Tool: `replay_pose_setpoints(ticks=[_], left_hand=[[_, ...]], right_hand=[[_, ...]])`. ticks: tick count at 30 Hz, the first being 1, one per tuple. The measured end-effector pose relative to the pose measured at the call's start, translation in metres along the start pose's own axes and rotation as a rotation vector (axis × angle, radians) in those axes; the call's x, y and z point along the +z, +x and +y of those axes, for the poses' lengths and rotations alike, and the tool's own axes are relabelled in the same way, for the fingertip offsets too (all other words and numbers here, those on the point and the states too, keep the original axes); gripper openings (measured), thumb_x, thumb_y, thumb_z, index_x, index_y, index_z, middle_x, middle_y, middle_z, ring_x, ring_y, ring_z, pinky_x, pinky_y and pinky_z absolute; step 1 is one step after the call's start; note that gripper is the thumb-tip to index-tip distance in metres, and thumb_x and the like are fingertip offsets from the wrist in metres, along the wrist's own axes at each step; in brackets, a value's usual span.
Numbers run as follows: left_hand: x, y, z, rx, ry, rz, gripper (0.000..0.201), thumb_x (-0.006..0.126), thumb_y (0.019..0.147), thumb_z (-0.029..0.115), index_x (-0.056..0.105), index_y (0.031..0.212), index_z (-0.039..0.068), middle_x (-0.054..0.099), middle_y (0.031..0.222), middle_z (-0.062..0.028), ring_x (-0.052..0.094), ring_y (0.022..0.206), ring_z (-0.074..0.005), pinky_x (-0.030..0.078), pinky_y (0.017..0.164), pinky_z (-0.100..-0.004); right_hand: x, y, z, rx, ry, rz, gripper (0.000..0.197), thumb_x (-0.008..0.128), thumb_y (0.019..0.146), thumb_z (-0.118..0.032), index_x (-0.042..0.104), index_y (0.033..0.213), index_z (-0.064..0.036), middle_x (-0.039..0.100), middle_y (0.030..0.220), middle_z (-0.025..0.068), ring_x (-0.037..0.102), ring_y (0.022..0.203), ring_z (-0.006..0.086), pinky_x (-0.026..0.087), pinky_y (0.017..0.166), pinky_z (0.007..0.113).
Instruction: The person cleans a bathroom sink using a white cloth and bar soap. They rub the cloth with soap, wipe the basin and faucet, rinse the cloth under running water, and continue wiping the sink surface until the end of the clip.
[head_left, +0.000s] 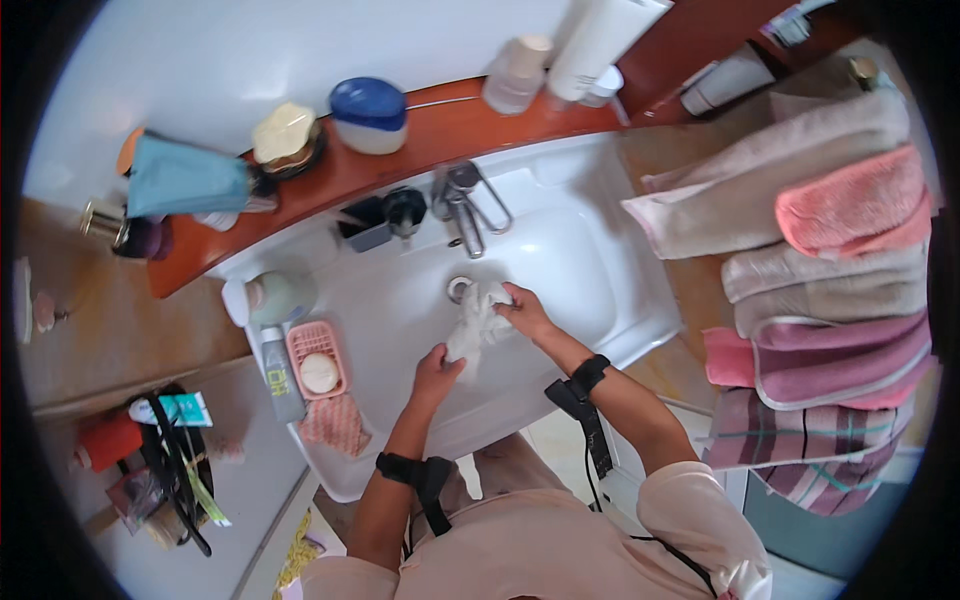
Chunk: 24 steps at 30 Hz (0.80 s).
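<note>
A crumpled white cloth [473, 326] hangs between my two hands above the white sink basin [566, 255]. My left hand [438, 372] grips its lower left end, fingers closed. At the upper right end, my right hand [523, 310] pinches the fabric. Just beyond the cloth lies the round drain [459, 289], partly covered by it. The chrome faucet [463, 212] stands at the back of the basin; I cannot tell whether water runs from it.
On the sink's left rim are a pink soap dish [318, 348] with round white soap, a grey tube [281, 375], a pale green bottle [284, 296] and a pink checked cloth [336, 425]. A red-brown shelf [440, 130] carries jars and bottles. Several towels [840, 360] hang at right.
</note>
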<state>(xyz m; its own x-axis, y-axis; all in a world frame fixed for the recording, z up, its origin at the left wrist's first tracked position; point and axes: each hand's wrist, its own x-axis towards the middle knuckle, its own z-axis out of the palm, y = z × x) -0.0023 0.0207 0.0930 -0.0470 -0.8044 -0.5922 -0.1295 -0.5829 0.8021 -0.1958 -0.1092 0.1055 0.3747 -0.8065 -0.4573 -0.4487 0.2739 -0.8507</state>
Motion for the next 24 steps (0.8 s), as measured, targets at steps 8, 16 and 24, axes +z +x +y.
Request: replay_pose_setpoints(ticks=[8,16,24], left_hand=[[-0.007,-0.005,0.008,0.436,0.248,0.242,0.076,0.077,0.069,0.018,0.039,0.133,0.006,0.042,0.132,-0.0198,0.044,0.121,-0.0323,0.039,0.099,-0.0376],[-0.017,-0.004,-0.006,0.554,0.112,0.097,0.059,0.07,0.074,0.008,0.047,0.127,0.003,0.053,0.122,-0.0194,0.056,0.109,-0.0303,0.049,0.083,-0.0343],[-0.02,-0.026,-0.003,0.194,-0.21,0.235,0.029,0.06,0.088,0.015,0.058,0.111,-0.002,0.065,0.099,-0.0095,0.061,0.085,-0.0177,0.047,0.076,-0.0288]], right_hand=[[0.015,-0.05,-0.024,-0.262,-0.232,-0.064,0.034,0.063,0.08,-0.005,0.054,0.113,-0.002,0.063,0.094,0.0175,0.061,0.084,0.0272,0.049,0.075,0.034],[0.014,-0.084,-0.078,-0.329,-0.342,-0.179,0.031,0.063,0.079,-0.003,0.055,0.11,-0.0048,0.06,0.098,0.0127,0.059,0.081,0.0246,0.048,0.073,0.032],[0.024,-0.1,-0.064,-0.304,-0.263,0.182,0.036,0.065,0.081,-0.007,0.055,0.115,-0.0081,0.055,0.111,0.0084,0.058,0.085,0.0205,0.049,0.07,0.031]])
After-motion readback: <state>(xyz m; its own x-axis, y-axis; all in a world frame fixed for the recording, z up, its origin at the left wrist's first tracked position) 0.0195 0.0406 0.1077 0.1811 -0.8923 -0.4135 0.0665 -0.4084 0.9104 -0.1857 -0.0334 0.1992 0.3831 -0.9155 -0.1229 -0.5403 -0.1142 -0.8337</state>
